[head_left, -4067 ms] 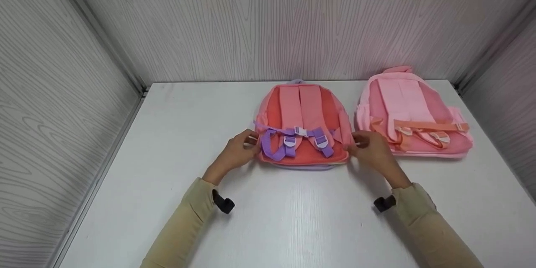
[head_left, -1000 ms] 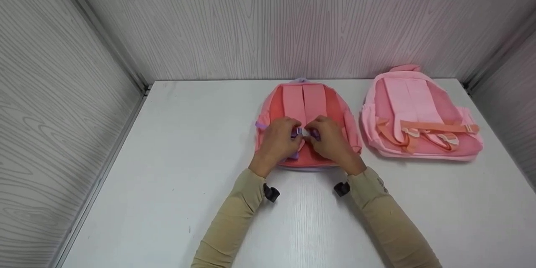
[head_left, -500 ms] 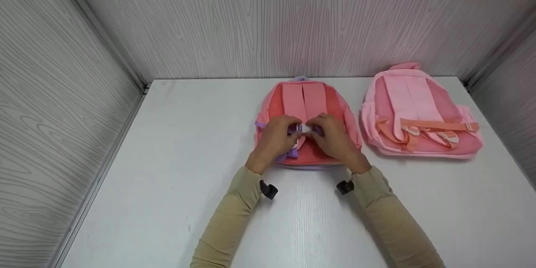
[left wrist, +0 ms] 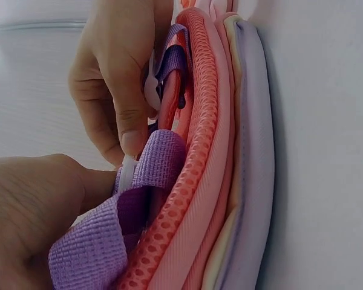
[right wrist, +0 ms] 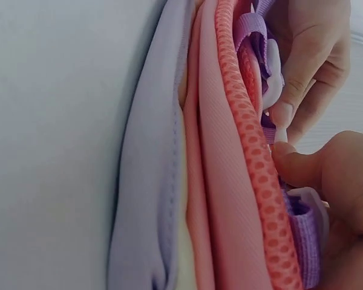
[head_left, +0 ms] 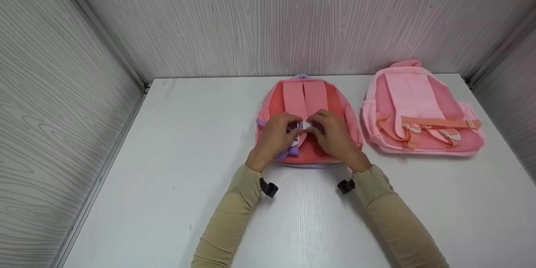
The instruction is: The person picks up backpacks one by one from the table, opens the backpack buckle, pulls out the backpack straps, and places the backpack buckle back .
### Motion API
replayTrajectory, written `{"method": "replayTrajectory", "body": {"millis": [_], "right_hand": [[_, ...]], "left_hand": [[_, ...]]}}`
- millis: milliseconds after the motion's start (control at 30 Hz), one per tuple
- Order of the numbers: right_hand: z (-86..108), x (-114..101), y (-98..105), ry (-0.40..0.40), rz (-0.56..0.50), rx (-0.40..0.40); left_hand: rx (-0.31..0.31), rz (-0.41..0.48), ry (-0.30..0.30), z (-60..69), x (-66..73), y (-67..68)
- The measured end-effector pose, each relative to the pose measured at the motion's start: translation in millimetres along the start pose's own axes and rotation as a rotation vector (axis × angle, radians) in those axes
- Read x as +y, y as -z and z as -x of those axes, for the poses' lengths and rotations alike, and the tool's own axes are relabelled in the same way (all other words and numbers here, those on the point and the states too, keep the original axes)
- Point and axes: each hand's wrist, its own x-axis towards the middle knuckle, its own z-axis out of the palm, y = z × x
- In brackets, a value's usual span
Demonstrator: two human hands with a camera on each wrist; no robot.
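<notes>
A coral-pink backpack (head_left: 316, 96) lies back side up, its shoulder straps on top, with purple webbing (left wrist: 160, 160) crossing its lower part. At the middle of this webbing sits a white side-release buckle (head_left: 306, 125). My left hand (head_left: 276, 136) pinches the buckle's left end between thumb and fingers. From the other side my right hand (head_left: 333, 136) pinches its right end. Both thumbs meet closely at the buckle in the right wrist view, where a white strap adjuster (right wrist: 273, 75) also shows. Fingers hide most of the buckle, so whether its halves are joined I cannot tell.
A lighter pink backpack (head_left: 414, 96) with orange webbing (head_left: 439, 122) lies to the right, its top near the back wall (head_left: 268, 21). Both bags are on a white table (head_left: 167, 142). Grey wood-grain panels (head_left: 54, 125) rise at the sides.
Four seconds ago my hands held the coral backpack's lower sides. They have since come inward to the buckle at its middle. Over the last second they have barely moved.
</notes>
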Motion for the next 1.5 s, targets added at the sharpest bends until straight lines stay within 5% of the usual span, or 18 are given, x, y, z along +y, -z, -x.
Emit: {"method": "replayTrajectory", "body": {"millis": [533,1233,1500], "right_hand": [[2.1,-2.0,-4.4,-0.025,0.004,0.010],[1.1,0.1,-4.0,-0.058,-0.071,-0.013],[0.1,3.2,-4.4,0.017,-0.072,0.007]], "left_hand": [[-0.011,-0.038,-0.078,-3.3,-7.6,0.2],[-0.028,-0.027,-0.106,-5.3,-13.9,2.6],[-0.039,-0.017,-0.119,-4.2,-14.5,4.7]]}}
